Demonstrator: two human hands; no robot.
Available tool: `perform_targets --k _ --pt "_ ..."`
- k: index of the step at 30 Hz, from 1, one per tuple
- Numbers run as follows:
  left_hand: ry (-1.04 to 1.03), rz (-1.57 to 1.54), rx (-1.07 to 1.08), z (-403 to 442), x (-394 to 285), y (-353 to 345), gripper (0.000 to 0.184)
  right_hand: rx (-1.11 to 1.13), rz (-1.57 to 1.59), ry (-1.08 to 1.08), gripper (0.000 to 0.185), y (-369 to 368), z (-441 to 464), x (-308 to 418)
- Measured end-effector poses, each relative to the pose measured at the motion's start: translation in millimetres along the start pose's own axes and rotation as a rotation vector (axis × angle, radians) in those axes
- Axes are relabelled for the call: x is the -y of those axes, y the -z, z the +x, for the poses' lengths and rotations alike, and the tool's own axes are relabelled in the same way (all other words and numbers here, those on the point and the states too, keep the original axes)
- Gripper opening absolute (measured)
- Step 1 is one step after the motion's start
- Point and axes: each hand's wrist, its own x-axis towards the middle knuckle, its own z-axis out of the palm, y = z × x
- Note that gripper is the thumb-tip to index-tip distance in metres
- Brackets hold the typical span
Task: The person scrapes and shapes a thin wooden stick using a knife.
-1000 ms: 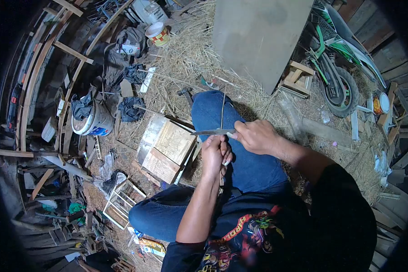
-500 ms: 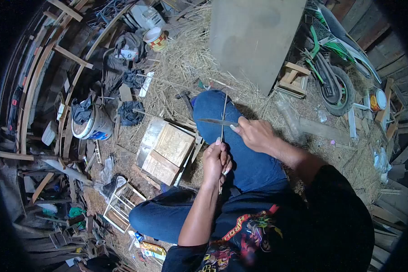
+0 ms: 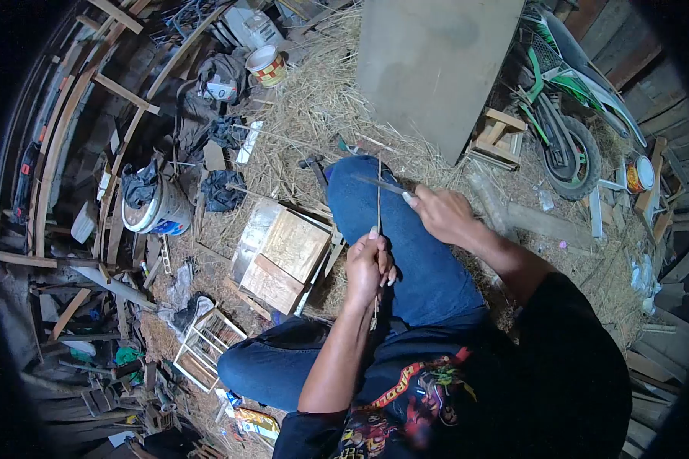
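My left hand (image 3: 366, 265) is closed around a thin stick (image 3: 379, 200), which stands out past my fingers over the thigh and pokes out below the fist. A knife (image 3: 380, 184) is gripped in my right hand (image 3: 442, 214), its blade pointing left across the upper part of the stick. I cannot tell whether blade and stick touch. Beneath both lies my bent knee in blue jeans (image 3: 429, 275). To the left of my left hand sits a wooden box (image 3: 287, 252).
Straw (image 3: 314, 115) covers much of the floor. A large board (image 3: 429, 69) lies ahead, beside a small wooden stool (image 3: 497, 138) and a green motorbike (image 3: 563, 145). At left stand a white bucket (image 3: 157, 210) and a small wooden frame (image 3: 205, 348).
The knife has moved up along the stick, toward its far end, and its blade is now tilted. My right hand shifted slightly right; my left hand has barely moved.
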Motion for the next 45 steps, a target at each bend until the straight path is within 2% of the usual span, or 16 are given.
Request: perform_targets --k 2,4,12,18,20,24,26,28,31,32,34,36,38,40,43,45 --pt "0.024 0.004 -0.050 -0.3 -2.9 -4.3 0.030 0.258 0.060 -0.070 0.047 29.2 -5.4 30.9" --pt "0.025 0.031 -0.075 -0.9 -6.7 -9.2 0.032 0.050 0.040 0.113 0.039 20.2 -18.3 34.7" --pt "0.006 0.090 -0.090 4.1 -2.5 -1.1 0.037 0.085 0.050 0.088 0.043 21.4 -1.5 21.7" --pt "0.024 -0.035 0.000 4.5 -0.3 7.3 0.036 0.247 0.033 0.076 0.045 24.3 -3.3 21.8" --pt "0.010 -0.019 -0.020 4.9 -0.8 5.6 0.036 0.038 -0.020 0.125 0.048 11.3 -0.1 15.2" --pt "-0.054 0.057 -0.004 5.8 1.8 9.2 0.037 0.168 -0.043 0.241 0.050 30.2 -15.8 32.5" --pt "-0.017 0.057 -0.059 -0.1 3.8 4.3 0.038 0.270 -0.049 -0.012 0.050 32.6 -0.2 26.8" --pt "-0.025 0.101 -0.095 0.9 0.2 0.4 0.039 0.079 -0.067 0.089 0.050 23.7 3.2 18.6" --pt "-0.042 0.072 -0.069 3.9 4.2 4.1 0.039 0.110 -0.033 0.268 0.049 23.2 -7.3 31.5" --pt "-0.045 0.059 -0.061 3.7 5.8 6.2 0.039 0.111 -0.034 0.267 0.049 23.0 -0.9 25.8" --pt "-0.043 0.068 -0.069 -0.7 5.9 5.5 0.039 0.083 -0.035 0.045 0.038 22.9 15.0 12.3" --pt "-0.052 0.083 -0.075 -0.3 3.2 6.0 0.039 0.132 -0.034 0.040 0.040 19.8 11.9 16.8" --pt "-0.048 0.066 -0.064 -1.6 3.1 7.7 0.039 0.088 -0.030 0.269 0.045 16.1 1.1 23.6" --pt "-0.045 0.075 -0.073 -4.3 3.9 7.5 0.039 0.264 -0.010 -0.047 0.048 21.7 22.8 17.0" --pt "-0.056 0.070 -0.073 -3.7 2.0 8.8 0.039 0.158 -0.016 0.039 0.044 15.9 13.9 17.8" --pt "-0.054 0.056 -0.058 -2.4 0.6 7.8 0.039 0.083 -0.030 0.295 0.047 12.8 3.7 21.3"
